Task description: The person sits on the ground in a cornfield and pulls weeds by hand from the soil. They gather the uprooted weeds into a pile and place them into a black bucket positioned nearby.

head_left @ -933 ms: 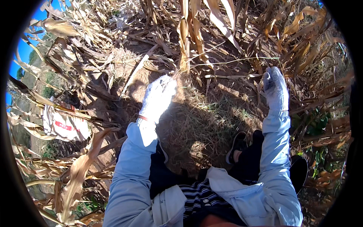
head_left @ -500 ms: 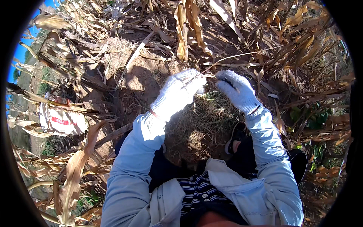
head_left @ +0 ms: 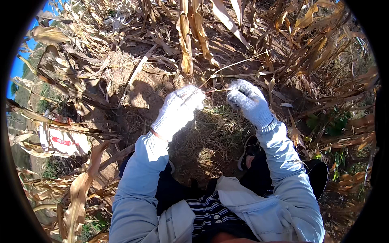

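Pinching stem (head_left: 216,90), L hand (head_left: 179,107) + R hand (head_left: 249,102); gap btwn

Passable between the white knit-gloved left hand (head_left: 179,109) and the white knit-gloved right hand (head_left: 249,103) only below the thin straw-coloured strand (head_left: 217,90) bridging the gap, down to matted dry grass (head_left: 210,129). Obstructed ahead by tall, curled tan corn leaves (head_left: 184,44), on the right by dense brown stalks (head_left: 324,69), on the left by a slanting brown stalk (head_left: 73,126).
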Demonstrator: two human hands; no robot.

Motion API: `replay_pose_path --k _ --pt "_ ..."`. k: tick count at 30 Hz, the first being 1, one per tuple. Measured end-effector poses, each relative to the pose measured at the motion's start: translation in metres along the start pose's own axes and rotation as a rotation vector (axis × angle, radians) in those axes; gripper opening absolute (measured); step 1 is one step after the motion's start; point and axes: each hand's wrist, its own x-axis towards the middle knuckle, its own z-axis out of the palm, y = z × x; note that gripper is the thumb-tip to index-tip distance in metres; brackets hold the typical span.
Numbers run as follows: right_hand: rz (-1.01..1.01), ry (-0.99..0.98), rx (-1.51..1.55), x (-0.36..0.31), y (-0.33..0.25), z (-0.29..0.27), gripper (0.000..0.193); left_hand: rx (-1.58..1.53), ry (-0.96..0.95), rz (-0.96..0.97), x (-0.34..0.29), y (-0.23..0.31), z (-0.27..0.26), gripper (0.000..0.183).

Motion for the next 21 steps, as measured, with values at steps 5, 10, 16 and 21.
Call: replay_pose_path --k 5,10,16,21 --pt "0.01 0.049 0.211 0.006 -0.017 -0.007 0.012 -0.562 0.029 -0.827 0.024 0.027 0.001 0.026" --pt "0.034 0.391 0.116 0.016 -0.01 -0.054 0.015 -0.538 0.197 -0.815 0.033 0.028 -0.001 0.026" --pt "-0.075 0.567 -0.268 0.011 -0.013 -0.076 0.017 -0.601 0.263 -0.847 0.029 0.017 -0.009 0.03" --pt "0.122 -0.049 -0.521 -0.001 -0.016 -0.063 0.026 -0.537 0.171 -0.839 0.029 0.015 -0.001 0.027"
